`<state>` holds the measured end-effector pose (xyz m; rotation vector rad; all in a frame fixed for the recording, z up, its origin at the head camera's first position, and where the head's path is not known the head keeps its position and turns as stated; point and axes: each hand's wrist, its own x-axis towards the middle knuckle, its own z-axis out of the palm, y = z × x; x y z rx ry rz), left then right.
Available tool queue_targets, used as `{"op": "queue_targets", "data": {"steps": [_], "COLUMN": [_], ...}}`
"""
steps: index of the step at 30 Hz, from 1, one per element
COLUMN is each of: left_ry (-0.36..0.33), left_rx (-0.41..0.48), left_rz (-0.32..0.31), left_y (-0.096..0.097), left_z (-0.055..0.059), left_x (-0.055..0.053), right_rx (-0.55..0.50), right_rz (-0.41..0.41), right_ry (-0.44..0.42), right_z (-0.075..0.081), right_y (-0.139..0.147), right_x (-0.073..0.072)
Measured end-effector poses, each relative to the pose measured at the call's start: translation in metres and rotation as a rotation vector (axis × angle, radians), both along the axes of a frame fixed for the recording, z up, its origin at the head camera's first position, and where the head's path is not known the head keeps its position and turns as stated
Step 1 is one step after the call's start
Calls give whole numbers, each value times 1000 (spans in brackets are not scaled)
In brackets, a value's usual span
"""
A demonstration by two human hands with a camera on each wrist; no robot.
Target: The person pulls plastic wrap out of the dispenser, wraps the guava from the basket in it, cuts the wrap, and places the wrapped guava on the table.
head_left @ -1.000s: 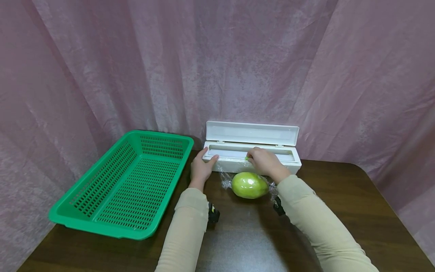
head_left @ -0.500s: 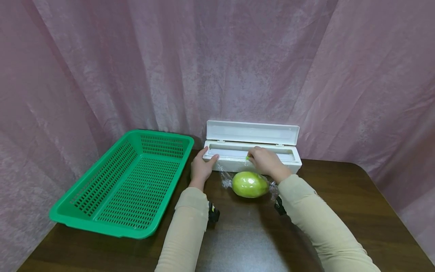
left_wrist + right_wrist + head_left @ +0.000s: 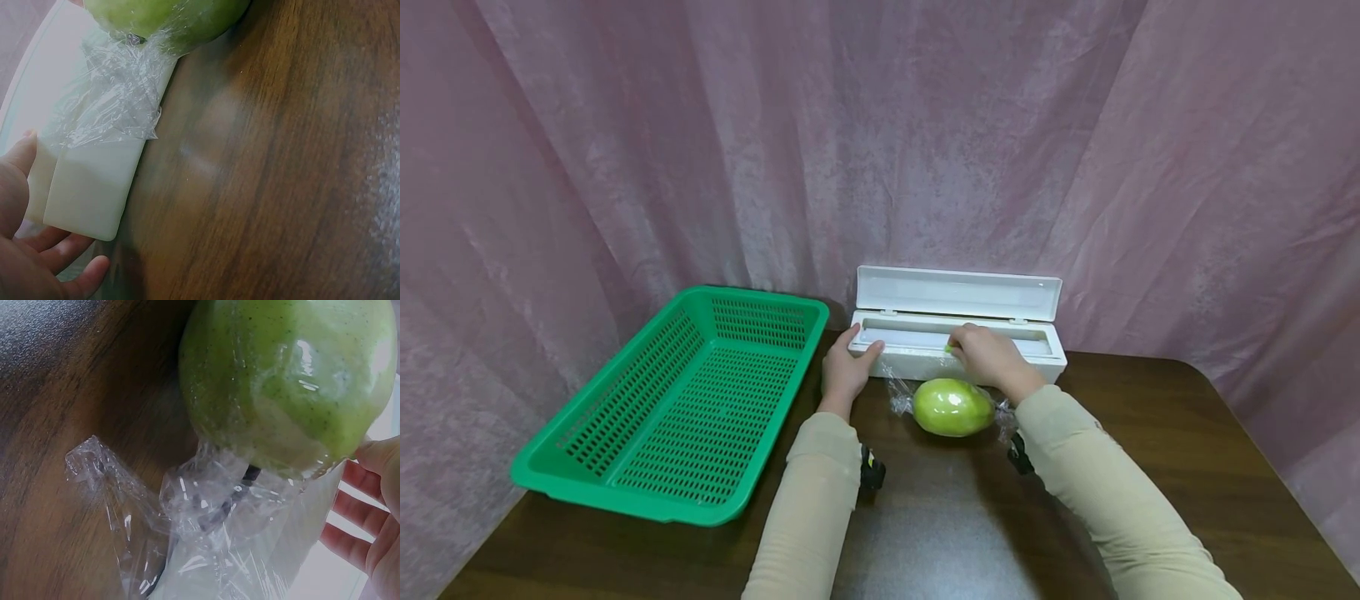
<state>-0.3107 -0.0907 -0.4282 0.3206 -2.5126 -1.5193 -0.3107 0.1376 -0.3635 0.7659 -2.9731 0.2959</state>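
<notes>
My left hand grips the left end of a white cling film dispenser, thumb on its front edge and fingers under its end in the left wrist view. The lid stands up and a white roll lies inside. My right hand pinches a small bright green slide cutter at the dispenser's front rim, its fingers mostly hiding it. Just in front, on the table, lies a green oval fruit wrapped in clear cling film, whose crumpled ends stick out on both sides. A dark stem shows through.
A green plastic basket with slotted walls stands to the left on the brown wooden table. Pink curtains hang close behind the dispenser. The table's right edge slopes away past my right arm.
Hardly anything differs. Both hands keep their places on the dispenser and the slide cutter, and the wrapped fruit stays in front of it.
</notes>
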Motion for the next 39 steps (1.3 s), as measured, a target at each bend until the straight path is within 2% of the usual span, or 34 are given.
{"op": "queue_targets", "data": {"steps": [13,39], "left_ry": [3,3], "left_rx": [1,10], "left_rz": [-1,1], "left_y": [0,0], "left_z": [1,0], "left_x": [1,1], "right_rx": [14,26], "right_rz": [-4,-3], "right_ry": [14,-19], "right_z": [-5,-2], "right_y": [3,6], "right_x": [-4,-2]}}
